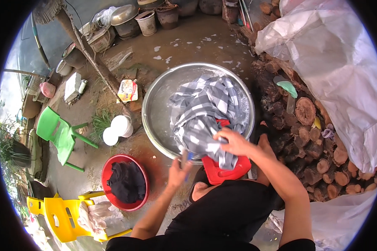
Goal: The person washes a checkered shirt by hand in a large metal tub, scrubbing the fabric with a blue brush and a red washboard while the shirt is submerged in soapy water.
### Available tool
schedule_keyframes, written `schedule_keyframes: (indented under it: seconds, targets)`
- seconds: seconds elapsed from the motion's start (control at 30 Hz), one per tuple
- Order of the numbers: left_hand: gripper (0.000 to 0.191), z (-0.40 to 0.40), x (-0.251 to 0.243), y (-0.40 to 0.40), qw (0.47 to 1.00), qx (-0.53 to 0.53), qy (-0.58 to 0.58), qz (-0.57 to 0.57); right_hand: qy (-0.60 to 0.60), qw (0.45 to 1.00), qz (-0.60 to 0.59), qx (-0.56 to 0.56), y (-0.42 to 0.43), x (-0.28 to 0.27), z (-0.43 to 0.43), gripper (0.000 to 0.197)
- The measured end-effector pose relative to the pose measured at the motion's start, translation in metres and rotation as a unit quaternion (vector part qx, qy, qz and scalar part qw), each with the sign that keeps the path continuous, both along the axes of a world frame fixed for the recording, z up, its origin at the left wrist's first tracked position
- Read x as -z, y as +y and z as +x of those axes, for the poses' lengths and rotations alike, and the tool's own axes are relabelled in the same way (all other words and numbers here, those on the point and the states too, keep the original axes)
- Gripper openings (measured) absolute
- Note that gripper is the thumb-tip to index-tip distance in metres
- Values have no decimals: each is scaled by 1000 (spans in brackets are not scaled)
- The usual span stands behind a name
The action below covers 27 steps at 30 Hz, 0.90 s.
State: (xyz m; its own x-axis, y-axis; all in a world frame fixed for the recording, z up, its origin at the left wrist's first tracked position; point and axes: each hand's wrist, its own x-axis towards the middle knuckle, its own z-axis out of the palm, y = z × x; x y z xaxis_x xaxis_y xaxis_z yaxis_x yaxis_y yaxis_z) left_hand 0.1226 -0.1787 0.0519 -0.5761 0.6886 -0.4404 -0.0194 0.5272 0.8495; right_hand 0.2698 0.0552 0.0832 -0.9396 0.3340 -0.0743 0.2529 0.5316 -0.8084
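A grey, black and white checked cloth garment (201,109) lies bunched in a large round metal basin (157,135) with soapy water. Its near end drapes over the rim onto a red plastic board (218,175), which looks like a washboard and leans inside the basin. My right hand (234,142) is at the garment's near right part, thumb and fingers spread around a fold; motion blur hides how firmly it grips. At the basin's near rim, my left hand (178,174) holds a small blue and brown object (186,160), too blurred to name exactly.
To the left stand a red tub (105,175) of dark cloth, a green plastic chair (58,135), a yellow chair (58,219) with a pale cloth, and a white bucket (121,125). A Comfort packet (128,91) lies beyond. Stacked logs (304,113) under plastic sheeting (326,53) border the right.
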Motion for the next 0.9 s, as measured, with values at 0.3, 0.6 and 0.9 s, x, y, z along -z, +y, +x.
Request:
schedule_keyframes:
  seconds: [0.3,0.6,0.9]
  targets:
    - [52,59,26,102,878,248,388,133,-75,881,-412,219,10,89,39,45]
    - [51,-116,83,177,909,74,369,-181,-110,910,-377,135,26,77,37,9]
    - [35,58,34,141,812,350,461,71,-126,801,-488,322,53,91,54,24]
